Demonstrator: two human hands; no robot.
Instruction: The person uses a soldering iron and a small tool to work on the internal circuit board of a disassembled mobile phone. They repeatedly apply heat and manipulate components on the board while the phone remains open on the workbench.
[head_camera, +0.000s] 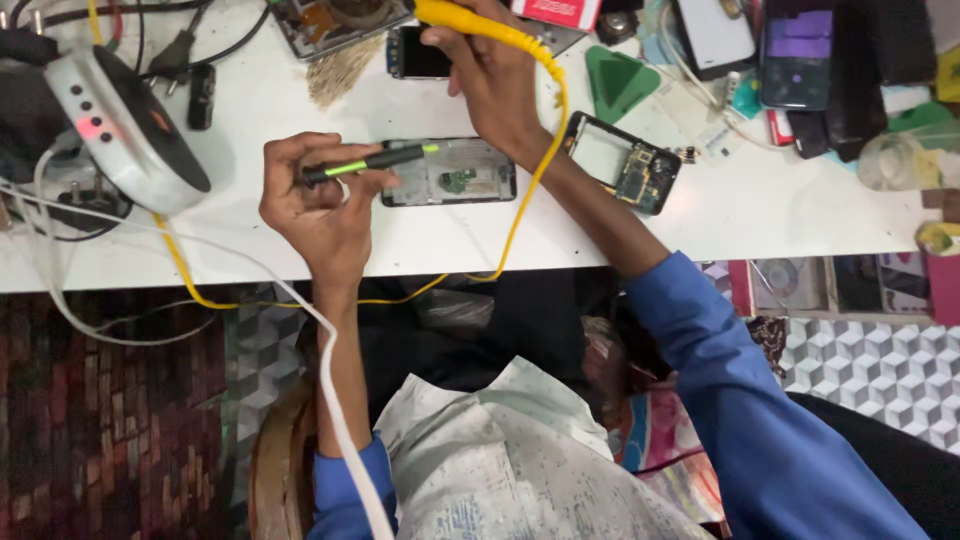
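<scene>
My left hand (318, 205) grips a black tool with a green stripe (370, 162), its tip lying over an opened phone body (450, 172) on the white table (300, 240). Farther back, my right hand (490, 75) is closed around a yellow-handled tool (470, 22) whose yellow cord (535, 180) loops down past the opened phone and over the table's front edge. A second stripped phone frame with a bare circuit board (625, 160) lies just right of my right wrist.
A white round device with a red light (120, 125) sits at the left among black cables. A small brush (345, 70), a dark-screened phone (418, 55), a green pick (615, 80) and several phones (795, 50) crowd the back. A white cable (300, 330) crosses my left arm.
</scene>
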